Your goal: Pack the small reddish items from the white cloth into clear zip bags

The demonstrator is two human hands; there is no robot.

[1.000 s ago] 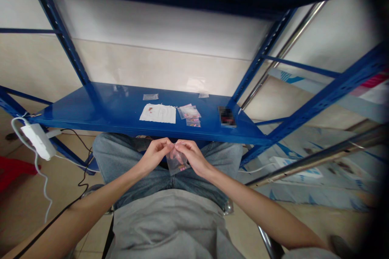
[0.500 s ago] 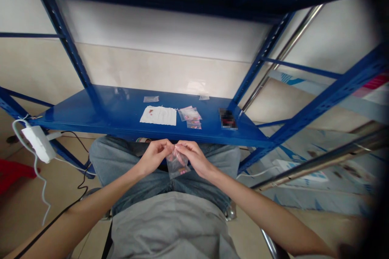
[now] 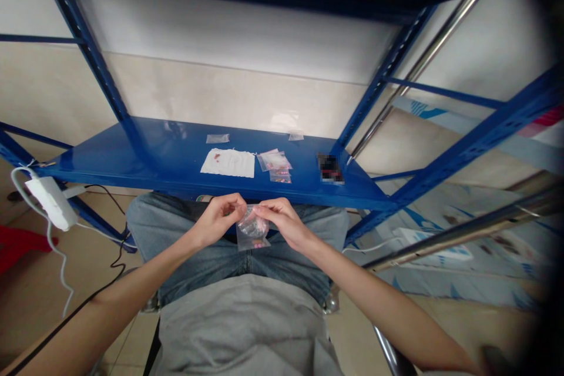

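Between my two hands, above my lap, hangs a small clear zip bag [image 3: 251,234] with a few pink and brownish bits at its bottom. My left hand [image 3: 223,216] pinches the bag's top left corner between thumb and forefinger. On the other side, my right hand [image 3: 282,218] grips the top right corner in the same way. Just beyond them on the blue shelf lies a white cloth pouch [image 3: 228,164] with small reddish pieces on it. Beside it is a little pile of clear bags [image 3: 275,163] holding pink and coloured bits.
Two more clear bags, one at the left [image 3: 217,138] and one at the right [image 3: 296,136], lie toward the back of the blue shelf [image 3: 154,155]. A dark pixelated object [image 3: 329,168] rests at its right end. A white power strip [image 3: 51,202] hangs off the left post.
My hands have moved slightly apart, spreading the bag's top edge between them. The bag hangs flatter than before. The view has shifted a little; the things on the shelf stay put.
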